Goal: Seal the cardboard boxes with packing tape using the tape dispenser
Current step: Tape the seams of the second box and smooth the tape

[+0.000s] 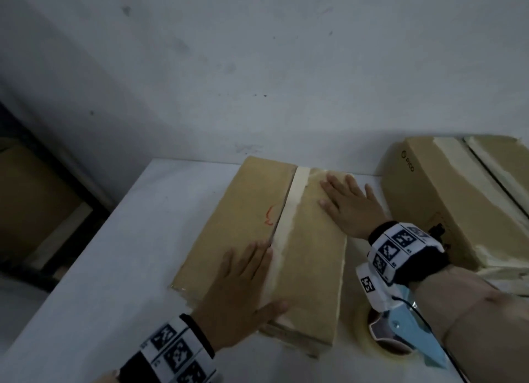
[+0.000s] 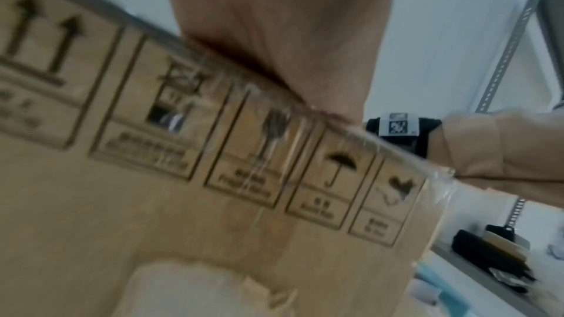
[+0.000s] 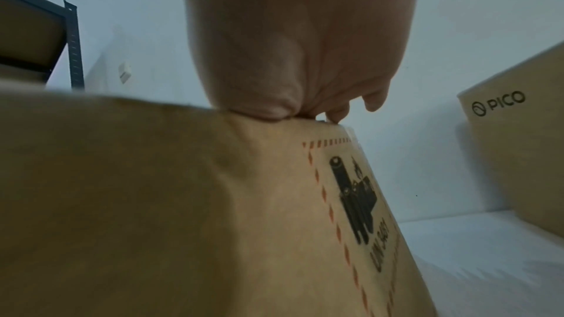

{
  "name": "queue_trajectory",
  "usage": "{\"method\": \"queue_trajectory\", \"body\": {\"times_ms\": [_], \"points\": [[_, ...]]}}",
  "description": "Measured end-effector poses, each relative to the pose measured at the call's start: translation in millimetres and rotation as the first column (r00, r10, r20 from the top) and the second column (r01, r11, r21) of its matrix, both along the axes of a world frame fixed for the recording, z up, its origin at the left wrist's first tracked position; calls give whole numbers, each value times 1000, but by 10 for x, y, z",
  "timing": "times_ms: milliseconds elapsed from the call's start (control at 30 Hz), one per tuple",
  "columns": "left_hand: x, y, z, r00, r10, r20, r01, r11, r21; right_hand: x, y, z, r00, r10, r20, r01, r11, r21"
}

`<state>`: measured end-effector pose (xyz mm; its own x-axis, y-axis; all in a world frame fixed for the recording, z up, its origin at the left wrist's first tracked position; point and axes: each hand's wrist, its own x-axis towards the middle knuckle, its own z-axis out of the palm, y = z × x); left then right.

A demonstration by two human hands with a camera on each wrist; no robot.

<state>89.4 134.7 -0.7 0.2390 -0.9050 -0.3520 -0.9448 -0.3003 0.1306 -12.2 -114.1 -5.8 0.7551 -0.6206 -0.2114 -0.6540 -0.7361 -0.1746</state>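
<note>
A dark metal shelf [image 1: 43,211] holding cardboard stands at the far left, off the white table [image 1: 114,253]. On the table, the left hand [image 1: 240,285] lies flat, fingers straight, on the near end of the cardboard box [image 1: 229,225], fingertips at the centre seam. A strip of packing tape [image 1: 286,225] runs along that seam, so this box looks nearly sealed, with pressing down left. The right hand [image 1: 347,202] rests flat and spread on the far right flap, holding nothing. The tape dispenser [image 1: 400,331] lies under the right forearm, ungripped. A PICO-marked box [image 1: 429,196], already taped, stands to the right, apart from the first.
</note>
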Motion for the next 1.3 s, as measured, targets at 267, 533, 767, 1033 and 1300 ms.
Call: {"method": "queue_trajectory", "body": {"times_ms": [267,533,767,1033,1300], "points": [[-68,34,-124,996,78,37,-71,986,-151,-210,753,-46,989,44,143,-61,991,119],[-49,-152,-44,996,64,69,-48,977,-208,-144,668,-106,985,36,169,-57,991,121],[109,-419,-75,987,89,131,-58,974,-220,16,553,-103,985,14,169,-27,997,78],[3,-62,-126,998,26,51,-18,988,-156,4,571,-117,980,-9,201,-1,999,46],[50,-72,-110,997,45,65,-29,973,-227,-103,767,-84,900,-229,371,151,962,227]]}}
